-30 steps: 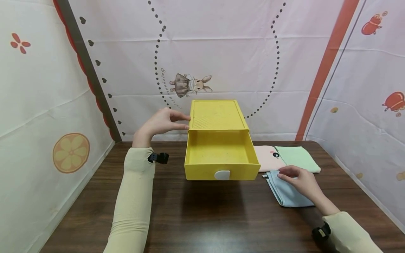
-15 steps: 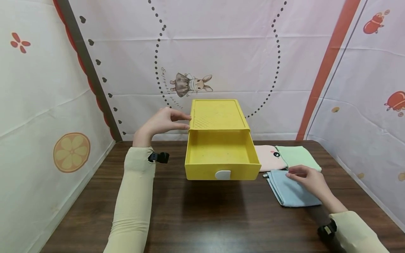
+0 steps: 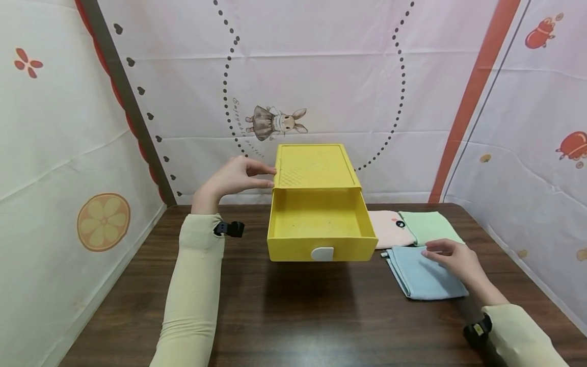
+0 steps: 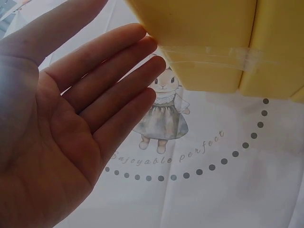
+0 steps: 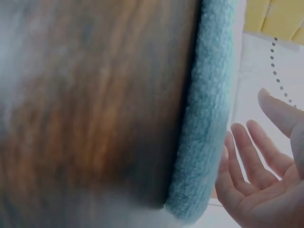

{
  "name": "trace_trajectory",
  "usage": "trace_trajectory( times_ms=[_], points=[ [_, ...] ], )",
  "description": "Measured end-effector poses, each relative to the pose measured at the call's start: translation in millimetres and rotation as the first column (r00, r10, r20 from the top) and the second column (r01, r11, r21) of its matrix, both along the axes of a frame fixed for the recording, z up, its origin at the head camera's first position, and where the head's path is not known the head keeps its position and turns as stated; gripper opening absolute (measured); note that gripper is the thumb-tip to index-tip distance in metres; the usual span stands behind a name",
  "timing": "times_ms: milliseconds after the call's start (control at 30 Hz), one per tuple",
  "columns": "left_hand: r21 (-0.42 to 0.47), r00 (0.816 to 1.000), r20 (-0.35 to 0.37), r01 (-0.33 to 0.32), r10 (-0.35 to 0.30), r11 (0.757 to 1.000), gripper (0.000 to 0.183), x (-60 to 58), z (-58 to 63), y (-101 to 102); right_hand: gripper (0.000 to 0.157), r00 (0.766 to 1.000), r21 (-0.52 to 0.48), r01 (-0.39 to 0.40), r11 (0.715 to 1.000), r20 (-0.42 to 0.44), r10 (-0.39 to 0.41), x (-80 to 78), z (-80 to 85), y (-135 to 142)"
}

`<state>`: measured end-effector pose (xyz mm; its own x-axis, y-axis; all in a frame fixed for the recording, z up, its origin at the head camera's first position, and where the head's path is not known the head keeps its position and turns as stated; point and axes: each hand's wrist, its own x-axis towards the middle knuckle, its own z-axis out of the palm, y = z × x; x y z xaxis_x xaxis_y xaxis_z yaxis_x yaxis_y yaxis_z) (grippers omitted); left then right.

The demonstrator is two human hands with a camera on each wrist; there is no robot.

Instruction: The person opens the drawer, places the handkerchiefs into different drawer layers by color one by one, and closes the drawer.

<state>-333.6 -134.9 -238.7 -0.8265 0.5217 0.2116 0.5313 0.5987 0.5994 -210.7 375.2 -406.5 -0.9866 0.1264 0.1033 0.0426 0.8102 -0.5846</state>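
In the head view a yellow drawer box (image 3: 316,165) stands with its drawer (image 3: 321,219) pulled out toward me; the drawer holds nothing and has a white tab (image 3: 322,254) in front. My left hand (image 3: 235,177) touches the box's left side with extended fingertips; the left wrist view shows its palm and straight fingers beside the yellow wall (image 4: 204,66). Over the right part of a folded blue towel (image 3: 422,278) is my right hand (image 3: 458,260). Its fingers are loosely bent, with a gap to the thumb and nothing held in the right wrist view.
A folded pink cloth with a printed eye (image 3: 390,232) and a folded green cloth (image 3: 433,227) lie behind the blue towel. Everything rests on a dark wooden table (image 3: 302,321). Printed fabric walls (image 3: 321,76) enclose the back and both sides.
My right hand has slid to the right over the blue towel, leaving more of the towel showing. The left hand and the drawer box have kept their places.
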Motion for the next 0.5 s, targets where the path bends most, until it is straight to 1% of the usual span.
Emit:
trace_trajectory(
  times_ms=[133, 233, 333, 500],
  points=[
    [-0.003, 1.000, 0.001, -0.002, 0.002, 1.000, 0.038, -0.4, -0.6, -0.2, 0.056, 1.000, 0.017, 0.007, 1.000, -0.018, -0.007, 0.3, -1.3, 3.6],
    [-0.002, 1.000, -0.005, 0.001, -0.001, 1.000, 0.039, -1.1, -0.8, -0.5, 0.054, 1.000, 0.012, 0.013, 1.000, -0.024, -0.013, -0.2, -1.4, 6.5],
    [-0.004, 1.000, -0.011, 0.004, -0.004, 1.000, 0.039, -1.7, -0.8, -0.6, 0.056, 1.000, -0.003, 0.017, 1.000, -0.007, -0.017, -0.7, -1.3, 9.5],
    [-0.013, 1.000, -0.017, 0.000, -0.001, 1.000, 0.039, -1.9, -1.1, -1.0, 0.062, 0.999, -0.005, 0.034, 0.999, 0.024, -0.033, 0.0, 0.8, 13.3]
  ],
)
